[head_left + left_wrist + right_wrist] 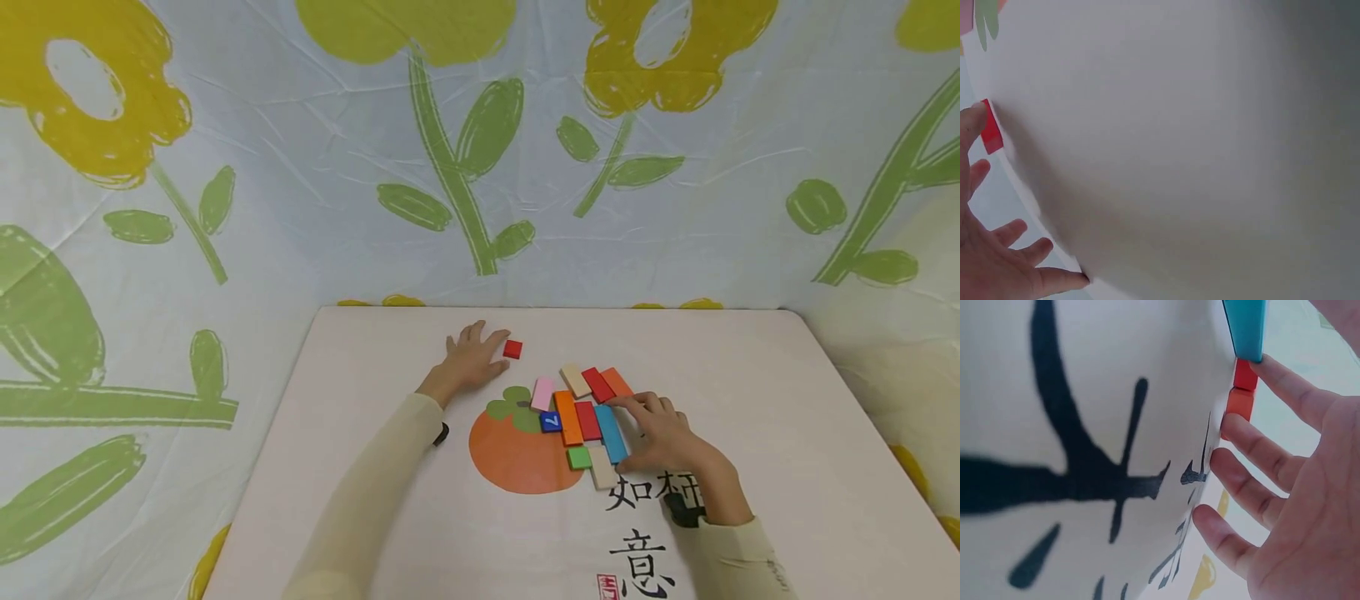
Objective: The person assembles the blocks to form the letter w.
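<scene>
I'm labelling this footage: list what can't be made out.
- Head: some strokes of the black calligraphy, covered by the right hand and wrist.
- Left wrist: one corner of the red block, behind a digit of the left hand; most of the pink block, cut off at the corner.
- Right wrist: blue block's upper end, cut off by the top edge.

The right hand (1310, 487) enters from three to four o'clock, palm in sight, its fingers (1279, 459) pointing towards ten o'clock. The index fingertip touches the lower end of a blue block (1246, 328) at one o'clock. Just beyond sit a red block (1246, 378) and, at two o'clock, an orange block (1240, 403), which the middle fingertip partly covers. Thick black brushstrokes (1094, 481) mark the white desk (1147, 337) from seven to eleven o'clock; yellow print (1204, 575) shows near five.
</scene>
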{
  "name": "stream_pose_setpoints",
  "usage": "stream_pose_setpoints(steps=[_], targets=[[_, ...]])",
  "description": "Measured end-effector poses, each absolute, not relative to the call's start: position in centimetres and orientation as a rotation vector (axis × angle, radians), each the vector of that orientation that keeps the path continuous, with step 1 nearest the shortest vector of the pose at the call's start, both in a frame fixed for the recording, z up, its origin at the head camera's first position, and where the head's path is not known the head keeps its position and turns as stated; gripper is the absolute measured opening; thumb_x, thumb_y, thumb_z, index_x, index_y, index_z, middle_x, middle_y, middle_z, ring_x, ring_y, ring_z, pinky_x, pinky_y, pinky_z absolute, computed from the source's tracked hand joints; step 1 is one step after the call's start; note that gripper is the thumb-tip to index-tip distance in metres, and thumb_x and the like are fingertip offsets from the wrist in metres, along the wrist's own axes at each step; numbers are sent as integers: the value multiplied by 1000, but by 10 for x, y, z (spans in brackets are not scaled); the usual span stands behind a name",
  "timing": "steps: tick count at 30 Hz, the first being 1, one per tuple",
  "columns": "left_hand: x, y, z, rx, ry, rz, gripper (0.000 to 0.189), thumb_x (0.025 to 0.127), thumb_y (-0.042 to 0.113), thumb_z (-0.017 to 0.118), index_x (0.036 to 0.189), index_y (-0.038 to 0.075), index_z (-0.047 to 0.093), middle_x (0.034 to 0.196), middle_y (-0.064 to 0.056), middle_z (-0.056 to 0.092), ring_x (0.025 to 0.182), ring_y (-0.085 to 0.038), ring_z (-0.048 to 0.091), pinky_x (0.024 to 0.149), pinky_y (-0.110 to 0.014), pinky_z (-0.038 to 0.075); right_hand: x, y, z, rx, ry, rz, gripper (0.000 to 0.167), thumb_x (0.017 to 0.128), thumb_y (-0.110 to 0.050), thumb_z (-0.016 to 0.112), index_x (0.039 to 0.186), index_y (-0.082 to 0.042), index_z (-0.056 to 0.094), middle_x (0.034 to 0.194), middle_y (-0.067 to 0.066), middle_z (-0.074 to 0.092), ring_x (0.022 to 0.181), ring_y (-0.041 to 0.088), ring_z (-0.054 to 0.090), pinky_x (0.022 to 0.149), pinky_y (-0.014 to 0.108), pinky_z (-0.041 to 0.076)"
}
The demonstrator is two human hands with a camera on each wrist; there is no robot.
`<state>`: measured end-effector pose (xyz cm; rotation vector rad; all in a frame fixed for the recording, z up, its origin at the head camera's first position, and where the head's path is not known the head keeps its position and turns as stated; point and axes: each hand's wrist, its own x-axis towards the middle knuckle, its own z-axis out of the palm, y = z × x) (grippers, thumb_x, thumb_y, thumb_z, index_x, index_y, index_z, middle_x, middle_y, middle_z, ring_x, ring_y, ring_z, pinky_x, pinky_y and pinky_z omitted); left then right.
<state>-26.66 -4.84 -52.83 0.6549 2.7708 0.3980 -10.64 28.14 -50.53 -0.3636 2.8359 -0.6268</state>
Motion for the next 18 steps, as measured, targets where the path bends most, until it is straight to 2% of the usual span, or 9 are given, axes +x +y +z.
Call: stream_pose_setpoints(steps=[6, 11, 14, 18], targets=[[-252, -47, -525, 858, 2730, 465, 66, 99, 54, 54, 156, 29, 33, 163, -19, 11, 148, -46, 4, 116, -60, 16, -105, 283, -507, -368, 2839, -667, 92, 61, -32, 95, 141, -22, 50, 135, 23, 43, 118, 45, 38, 87, 63, 38], [-241, -41, -522, 1025, 2632, 523, 73, 94, 60, 60, 156, 29, 36, 163, -15, 16, 149, -42, -1, 116, -57, 21, -105, 286, -509, -361, 2837, -678, 93, 61, -32, 95, 140, -22, 49, 135, 23, 43, 118, 43, 37, 86, 62, 38], [-237, -37, -522, 1070, 2597, 524, 78, 89, 65, 62, 155, 31, 39, 163, -12, 20, 150, -39, 0, 116, -57, 20, -104, 286, -509, -375, 2833, -693, 93, 60, -32, 95, 140, -21, 49, 135, 23, 43, 117, 43, 38, 86, 63, 37], [-232, -34, -523, 1049, 2594, 459, 88, 80, 73, 65, 155, 36, 37, 165, -11, 15, 150, -37, -4, 117, -58, 15, -103, 287, -508, -404, 2817, -725, 93, 61, -31, 95, 140, -18, 49, 135, 23, 43, 117, 43, 38, 87, 64, 37]])
